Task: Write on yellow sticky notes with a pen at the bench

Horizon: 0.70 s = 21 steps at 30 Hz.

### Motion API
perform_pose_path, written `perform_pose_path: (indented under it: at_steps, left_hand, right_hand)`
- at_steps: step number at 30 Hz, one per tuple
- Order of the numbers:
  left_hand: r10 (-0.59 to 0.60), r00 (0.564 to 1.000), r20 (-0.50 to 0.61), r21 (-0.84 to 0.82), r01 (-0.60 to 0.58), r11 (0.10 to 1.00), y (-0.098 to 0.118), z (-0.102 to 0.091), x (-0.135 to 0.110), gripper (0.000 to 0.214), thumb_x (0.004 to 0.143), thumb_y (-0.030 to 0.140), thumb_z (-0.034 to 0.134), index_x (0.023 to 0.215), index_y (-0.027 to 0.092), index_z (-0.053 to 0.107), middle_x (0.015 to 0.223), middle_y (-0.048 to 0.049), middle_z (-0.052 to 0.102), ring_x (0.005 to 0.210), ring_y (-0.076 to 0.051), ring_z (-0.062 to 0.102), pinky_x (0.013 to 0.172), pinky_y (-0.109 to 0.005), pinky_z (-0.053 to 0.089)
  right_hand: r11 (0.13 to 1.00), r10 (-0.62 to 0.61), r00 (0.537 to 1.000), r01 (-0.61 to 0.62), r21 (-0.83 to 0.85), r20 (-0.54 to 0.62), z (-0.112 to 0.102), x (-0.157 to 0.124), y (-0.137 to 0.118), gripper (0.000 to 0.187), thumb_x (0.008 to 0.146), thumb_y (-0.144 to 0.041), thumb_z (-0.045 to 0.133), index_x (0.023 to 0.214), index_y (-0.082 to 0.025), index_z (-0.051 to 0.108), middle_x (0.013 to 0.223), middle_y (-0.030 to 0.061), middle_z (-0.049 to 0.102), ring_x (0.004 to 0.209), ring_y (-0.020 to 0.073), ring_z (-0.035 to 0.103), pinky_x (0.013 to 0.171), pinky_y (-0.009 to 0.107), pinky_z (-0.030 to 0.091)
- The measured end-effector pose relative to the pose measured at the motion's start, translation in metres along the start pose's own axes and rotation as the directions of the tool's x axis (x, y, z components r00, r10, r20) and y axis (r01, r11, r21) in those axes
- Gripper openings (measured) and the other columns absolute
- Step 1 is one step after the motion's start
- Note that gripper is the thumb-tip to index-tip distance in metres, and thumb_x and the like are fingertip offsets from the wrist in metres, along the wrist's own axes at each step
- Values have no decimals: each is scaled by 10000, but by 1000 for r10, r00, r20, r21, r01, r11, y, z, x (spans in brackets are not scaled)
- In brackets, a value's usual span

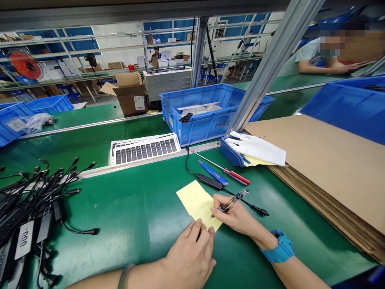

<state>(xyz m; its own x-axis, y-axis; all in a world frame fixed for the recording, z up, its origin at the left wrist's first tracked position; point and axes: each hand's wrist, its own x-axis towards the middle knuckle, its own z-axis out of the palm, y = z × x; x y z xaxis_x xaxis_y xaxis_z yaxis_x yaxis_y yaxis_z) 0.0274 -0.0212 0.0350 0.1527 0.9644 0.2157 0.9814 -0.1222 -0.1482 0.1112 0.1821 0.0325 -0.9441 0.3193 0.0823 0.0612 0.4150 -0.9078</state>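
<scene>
My right hand [231, 212] grips a clear-barrelled pen [234, 200], its tip on a yellow sticky note [197, 200] with faint handwriting. My left hand [192, 253] rests over the note's lower edge, holding nothing, its fingers loosely bent and slightly apart. Just beyond the note lies a black inline cable module [209, 182] with a connector at each end. Beside it are a blue utility knife [213, 173] and a screwdriver [237, 176] with a red handle.
Black cables with boxy modules [27, 216] heap up at the left. Sheets of black labels [146, 150] lie before a blue crate [198, 124]. White gloves [258, 148] cover a small blue bin [230, 152]. Cardboard sheets [325, 160] are stacked right, below a slanted metal post [270, 64].
</scene>
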Motion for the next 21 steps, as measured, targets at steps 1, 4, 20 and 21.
perform_pose_path:
  at_steps: [1,4,20,21]
  left_hand:
    - [-2,1000,-5,4,2,1000,0,1,0,542,1023,389,315,1370,13,494,1238,-161,623,1198,-288,545,1033,-365,342]
    - [-4,1000,-9,9,4,1000,2,7,1,543,1019,395,327,1361,11,501,1229,-168,625,1197,-290,541,1038,-369,337]
    - [-4,999,-45,2,4,1000,1,7,2,530,1008,400,354,1328,16,532,1176,-146,648,1153,-280,569,1024,-360,358]
    - [-5,999,-43,3,5,1000,1,7,2,530,1008,398,355,1330,15,529,1181,-149,646,1155,-282,567,1025,-364,355]
  right_hand:
    - [1000,1,1000,-1,7,-10,-1,0,1,338,867,-385,548,627,-212,383,582,-44,348,547,118,313,528,264,274]
    - [1000,10,998,-10,-2,-67,-7,2,6,352,888,-421,537,637,-208,415,601,-30,389,560,126,347,536,270,298]
    - [999,36,995,-37,2,90,-18,3,5,423,871,-473,598,624,-207,382,597,-45,347,566,114,296,536,263,263]
    - [999,38,996,-38,1,79,-18,3,5,420,875,-479,592,627,-206,391,599,-43,350,569,116,301,537,264,265]
